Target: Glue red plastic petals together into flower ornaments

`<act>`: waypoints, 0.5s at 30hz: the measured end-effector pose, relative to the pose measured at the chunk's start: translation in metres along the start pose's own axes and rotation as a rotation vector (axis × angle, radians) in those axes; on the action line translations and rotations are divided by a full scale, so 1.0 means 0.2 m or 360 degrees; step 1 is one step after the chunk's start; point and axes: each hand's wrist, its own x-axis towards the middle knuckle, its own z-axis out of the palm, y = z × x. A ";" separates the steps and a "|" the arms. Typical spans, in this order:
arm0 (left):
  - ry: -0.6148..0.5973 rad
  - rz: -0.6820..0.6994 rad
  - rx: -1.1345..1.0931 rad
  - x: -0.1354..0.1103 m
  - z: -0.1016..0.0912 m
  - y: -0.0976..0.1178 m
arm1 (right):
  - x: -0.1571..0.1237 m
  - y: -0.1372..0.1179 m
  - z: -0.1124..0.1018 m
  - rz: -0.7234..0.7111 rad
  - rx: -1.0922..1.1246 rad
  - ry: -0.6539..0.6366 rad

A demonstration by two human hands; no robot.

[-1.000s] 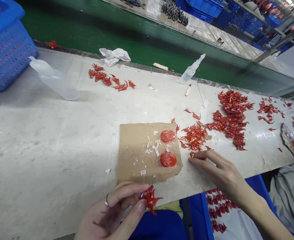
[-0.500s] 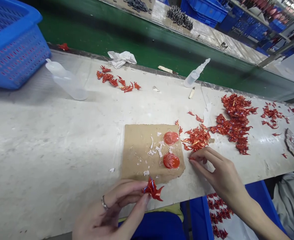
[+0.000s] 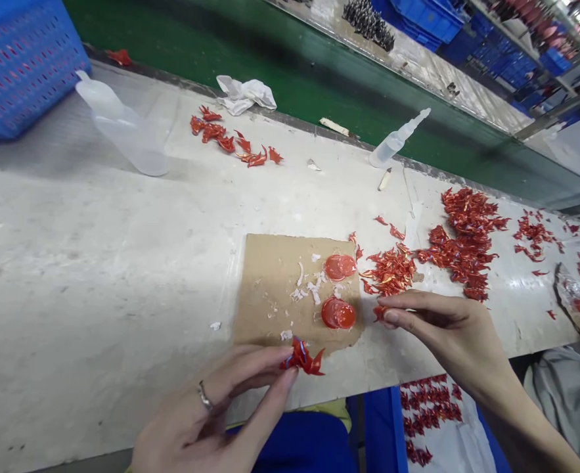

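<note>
Site: factory workshop, production-line type. Evidence, located from the cardboard sheet: long scuffed desk beneath it; green strip running along behind it; heaps of near-identical red parts to its right; blue bin with similar parts in rows, lower right of it; stacked blue crates far behind it.

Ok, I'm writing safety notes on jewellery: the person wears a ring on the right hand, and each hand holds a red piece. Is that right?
Not quite: the head view shows the ring on the left hand. That hand holds a spiky red piece, the right hand a small red piece.
</note>
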 end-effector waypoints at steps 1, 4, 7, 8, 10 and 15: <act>-0.0001 0.0023 0.0031 0.00 0.00 -0.01 | 0.00 0.00 0.00 -0.0048 0.0002 -0.0013; -0.0003 0.0049 0.0050 -0.02 -0.01 -0.04 | 0.01 -0.02 0.01 -0.0285 -0.0062 -0.0050; 0.0018 -0.0009 0.0029 -0.03 0.00 -0.04 | 0.02 -0.03 0.03 -0.0467 -0.0164 -0.0129; 0.0029 -0.0021 0.0028 -0.02 0.00 -0.03 | 0.02 -0.03 0.03 -0.0495 -0.0187 -0.0153; 0.0052 -0.0027 0.0034 -0.02 0.01 -0.02 | 0.03 -0.04 0.04 -0.0523 -0.0218 -0.0170; -0.0012 -0.0007 0.0035 0.00 0.01 -0.01 | 0.03 -0.04 0.06 -0.0506 -0.0267 -0.0191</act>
